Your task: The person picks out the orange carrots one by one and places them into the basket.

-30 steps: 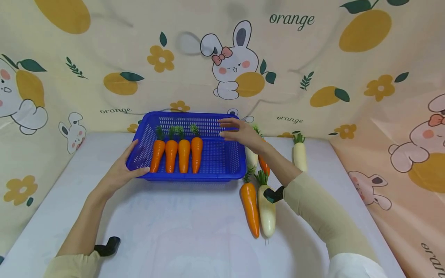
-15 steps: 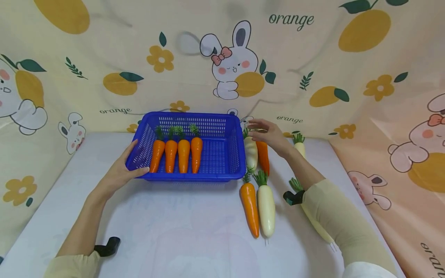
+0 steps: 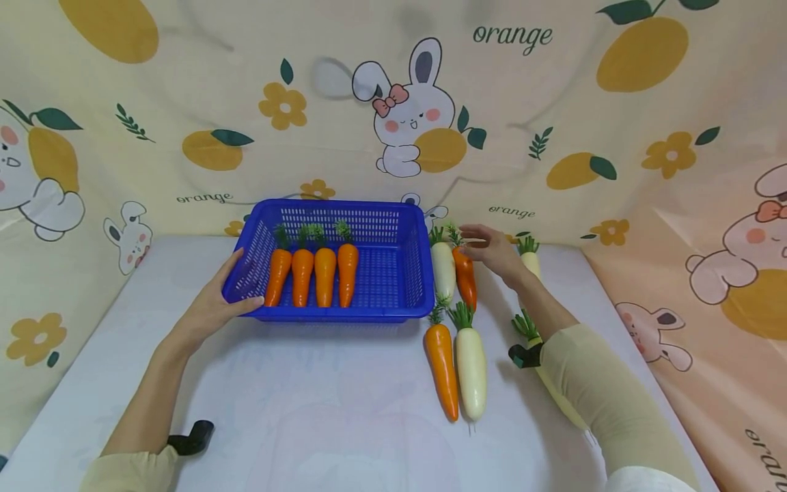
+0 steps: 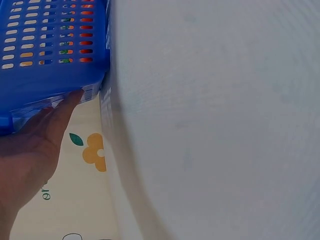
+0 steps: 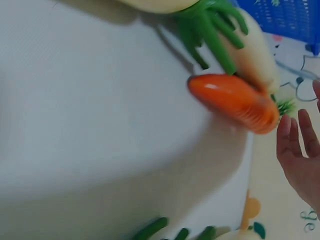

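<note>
My left hand (image 3: pixel 212 304) holds the near left corner of a blue plastic basket (image 3: pixel 344 314), thumb over the front rim and fingers along the outer side wall. In the left wrist view the fingers (image 4: pixel 62 117) lie against the basket's wall. Several orange carrots (image 3: pixel 302 277) with green tops lie side by side in its left part. Right of the basket, my right hand (image 3: pixel 494 251) hovers with spread fingers by the leafy top of another carrot (image 3: pixel 465 280). The right wrist view shows that carrot (image 5: pixel 235 100) beside the fingertips, nothing gripped. Next to it lies a white radish (image 3: pixel 443 270).
Nearer on the white table (image 3: pixel 344 410), a carrot (image 3: pixel 441 372) and a white radish (image 3: pixel 471 376) lie side by side. Another radish (image 3: pixel 556 389) is partly under the right forearm, and one more radish (image 3: pixel 530 260) lies behind it. A printed cloth (image 3: pixel 246 89) hangs behind.
My right hand has left the space above the basket's right part, moving right and then slightly down to the carrot beside it. The left hand and basket have stayed put.
</note>
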Tool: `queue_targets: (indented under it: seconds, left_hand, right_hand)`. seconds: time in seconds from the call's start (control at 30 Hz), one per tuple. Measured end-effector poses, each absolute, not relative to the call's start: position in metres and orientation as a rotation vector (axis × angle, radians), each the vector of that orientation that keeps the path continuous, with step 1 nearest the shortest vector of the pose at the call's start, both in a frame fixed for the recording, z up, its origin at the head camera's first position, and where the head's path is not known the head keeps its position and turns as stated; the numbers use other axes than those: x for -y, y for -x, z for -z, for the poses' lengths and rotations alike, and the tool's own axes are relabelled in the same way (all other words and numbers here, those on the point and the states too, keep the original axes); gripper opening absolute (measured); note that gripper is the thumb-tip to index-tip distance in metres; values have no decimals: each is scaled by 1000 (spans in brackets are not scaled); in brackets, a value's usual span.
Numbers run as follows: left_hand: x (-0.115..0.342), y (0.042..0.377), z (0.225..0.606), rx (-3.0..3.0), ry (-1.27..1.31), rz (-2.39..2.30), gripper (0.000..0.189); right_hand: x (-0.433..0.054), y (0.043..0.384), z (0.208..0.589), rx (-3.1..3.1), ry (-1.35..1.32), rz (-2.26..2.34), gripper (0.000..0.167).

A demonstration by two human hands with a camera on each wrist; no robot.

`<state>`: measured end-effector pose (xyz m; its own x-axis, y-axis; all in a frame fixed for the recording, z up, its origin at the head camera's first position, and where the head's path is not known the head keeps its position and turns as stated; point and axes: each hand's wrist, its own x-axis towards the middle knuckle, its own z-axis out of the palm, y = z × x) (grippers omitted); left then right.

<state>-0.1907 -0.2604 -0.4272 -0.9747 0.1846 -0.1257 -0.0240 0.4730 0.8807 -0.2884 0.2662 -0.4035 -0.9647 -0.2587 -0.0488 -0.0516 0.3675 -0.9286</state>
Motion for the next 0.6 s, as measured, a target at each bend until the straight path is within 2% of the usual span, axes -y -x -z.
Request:
queue_targets:
  seconds: [0.37, 0.6]
  left_hand:
    - [261, 190, 430, -2509, -120, -1495, 100]
    - [260, 191, 428, -2510, -103, -1488, 101]
  right_hand:
    - [-283, 294, 442, -2474, 198, 1485, 60]
    - [-280, 301, 446, -2528, 206, 1244, 74]
